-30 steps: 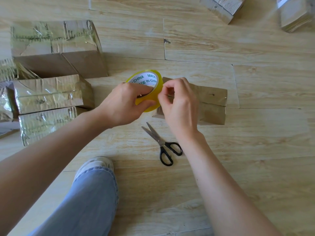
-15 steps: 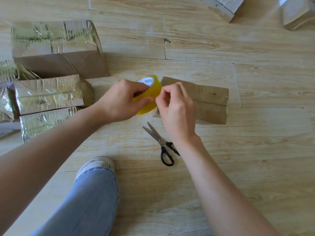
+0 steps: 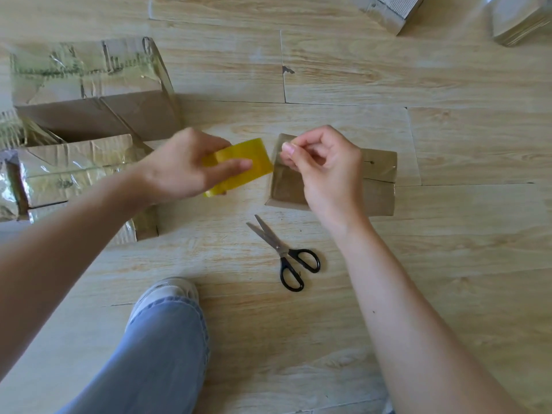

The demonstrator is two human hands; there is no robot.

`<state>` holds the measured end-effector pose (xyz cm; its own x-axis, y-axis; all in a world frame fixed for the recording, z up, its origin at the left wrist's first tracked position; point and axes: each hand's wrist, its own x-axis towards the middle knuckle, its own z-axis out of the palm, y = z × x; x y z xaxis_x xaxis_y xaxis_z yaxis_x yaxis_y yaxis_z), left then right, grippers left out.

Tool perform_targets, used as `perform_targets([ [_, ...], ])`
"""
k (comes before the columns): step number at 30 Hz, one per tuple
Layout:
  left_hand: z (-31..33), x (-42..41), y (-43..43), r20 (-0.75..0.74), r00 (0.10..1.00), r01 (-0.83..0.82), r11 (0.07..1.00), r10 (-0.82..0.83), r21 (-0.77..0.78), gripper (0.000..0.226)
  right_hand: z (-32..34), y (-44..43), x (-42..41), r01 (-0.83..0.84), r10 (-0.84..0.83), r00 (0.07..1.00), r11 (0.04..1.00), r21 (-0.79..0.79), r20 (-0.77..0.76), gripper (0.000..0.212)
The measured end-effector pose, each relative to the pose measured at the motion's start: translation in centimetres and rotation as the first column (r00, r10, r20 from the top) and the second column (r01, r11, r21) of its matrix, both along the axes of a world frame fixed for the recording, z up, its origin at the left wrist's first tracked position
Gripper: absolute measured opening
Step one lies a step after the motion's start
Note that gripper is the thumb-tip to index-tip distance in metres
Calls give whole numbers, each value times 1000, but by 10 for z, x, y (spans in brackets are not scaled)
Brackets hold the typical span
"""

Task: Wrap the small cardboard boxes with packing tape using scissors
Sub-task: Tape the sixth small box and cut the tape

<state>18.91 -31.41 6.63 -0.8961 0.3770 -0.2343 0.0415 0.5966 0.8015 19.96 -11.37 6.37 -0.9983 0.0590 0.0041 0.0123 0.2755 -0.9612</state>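
Observation:
My left hand (image 3: 182,165) grips a yellow roll of packing tape (image 3: 242,164), held edge-on just left of a small flat cardboard box (image 3: 378,174) lying on the wooden floor. My right hand (image 3: 322,165) pinches the free end of the clear tape (image 3: 276,162) above the box's left end, and a short stretch of tape spans from the roll to my fingers. Black-handled scissors (image 3: 283,252) lie shut on the floor just in front of the box, handles toward me.
Several tape-wrapped cardboard boxes (image 3: 86,88) are stacked at the left. Two more boxes (image 3: 388,10) sit at the top right edge. My bent leg in jeans and a white shoe (image 3: 167,294) are at the bottom centre.
My left hand has pulled the roll leftward and turned it edge-on, while my right hand kept the tape end and moved right over the box, drawing out a length of tape.

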Motion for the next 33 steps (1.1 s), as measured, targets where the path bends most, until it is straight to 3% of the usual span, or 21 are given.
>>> perform_targets([
  [2, -1, -7, -7, -63, 996, -62, 992, 55, -107, 60, 3, 3, 1, -14, 14, 1000, 1000, 12, 8, 22],
  [6, -5, -7, -16, 96, 994, -64, 992, 54, 109, 63, 5, 17, -4, 96, -92, 990, 995, -36, 109, 18],
  [7, -9, -8, -17, 95, 994, -66, 995, 59, 78, 65, 6, 22, -5, 119, -113, 985, 992, -44, 130, 17],
  [10, -22, -13, -28, -1, 984, -170, 950, 176, -261, 72, 6, 41, -6, 196, -189, 968, 980, -27, 165, 17],
  [13, -30, -17, -37, 30, 961, -256, 926, 274, -277, 68, -1, 56, -7, 217, -233, 950, 971, 99, 208, 16],
  [20, -42, -26, -37, -65, 955, -297, 918, 290, -262, 42, -20, 47, -11, 194, -288, 929, 913, 358, 232, 9],
  [23, -48, -30, -38, -121, 954, -299, 907, 275, -297, 35, -22, 44, -12, 164, -289, 947, 814, 558, 144, 4],
  [27, -56, -39, -34, -154, 940, -339, 875, 303, -346, 32, -23, 38, -12, 89, -170, 984, 711, 698, 48, 10],
  [33, -63, -45, -25, -138, 939, -343, 855, 314, -390, 41, -29, 29, -13, 35, 24, 999, 303, 952, -44, 24],
])
